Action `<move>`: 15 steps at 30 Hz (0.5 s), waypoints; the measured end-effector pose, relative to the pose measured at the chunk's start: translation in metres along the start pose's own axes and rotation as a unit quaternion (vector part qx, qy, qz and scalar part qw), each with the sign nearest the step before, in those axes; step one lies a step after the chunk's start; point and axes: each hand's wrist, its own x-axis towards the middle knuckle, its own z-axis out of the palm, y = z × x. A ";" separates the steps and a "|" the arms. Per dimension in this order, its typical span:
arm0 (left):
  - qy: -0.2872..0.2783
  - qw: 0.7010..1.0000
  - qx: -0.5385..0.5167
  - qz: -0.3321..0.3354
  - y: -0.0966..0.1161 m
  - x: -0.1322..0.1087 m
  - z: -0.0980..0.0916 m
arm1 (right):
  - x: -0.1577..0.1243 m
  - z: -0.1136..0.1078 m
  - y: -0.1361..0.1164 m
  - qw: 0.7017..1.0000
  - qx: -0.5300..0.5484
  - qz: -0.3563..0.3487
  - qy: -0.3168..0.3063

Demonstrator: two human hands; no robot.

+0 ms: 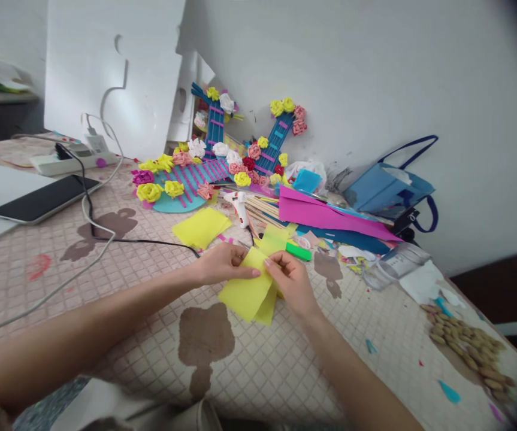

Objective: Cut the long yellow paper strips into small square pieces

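Note:
Yellow crepe paper [247, 293] is pinched between both hands, over the front middle of the table; its lower part hangs in overlapping pieces. My left hand [222, 263] grips its upper left side, thumb lying on top. From the right, my right hand [289, 278] holds the upper edge between thumb and fingers. Just beyond the hands are another yellow strip [274, 237] and a green marker-like stick [298, 251]. A stack of yellow paper squares [202, 227] lies to the left, beside a white glue gun [239, 208].
Paper-flower decorations with blue ladder-like strips [184, 182] stand against the wall. Magenta paper [330, 214] and a blue bag [390, 188] sit at the back right. Nuts in shells [465, 347] lie far right. A phone-like black device [45, 199], a power strip [69, 158] and cables occupy the left.

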 end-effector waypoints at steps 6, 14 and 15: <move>-0.012 0.996 -0.049 -0.068 -0.005 0.004 -0.003 | 0.008 -0.008 0.006 0.997 0.045 -0.013 0.058; -0.038 0.989 -0.093 -0.111 -0.004 0.003 -0.004 | 0.014 -0.016 0.010 0.993 0.083 -0.015 0.085; -0.046 0.987 -0.097 -0.120 -0.004 0.003 -0.004 | 0.015 -0.017 0.010 0.992 0.088 -0.014 0.092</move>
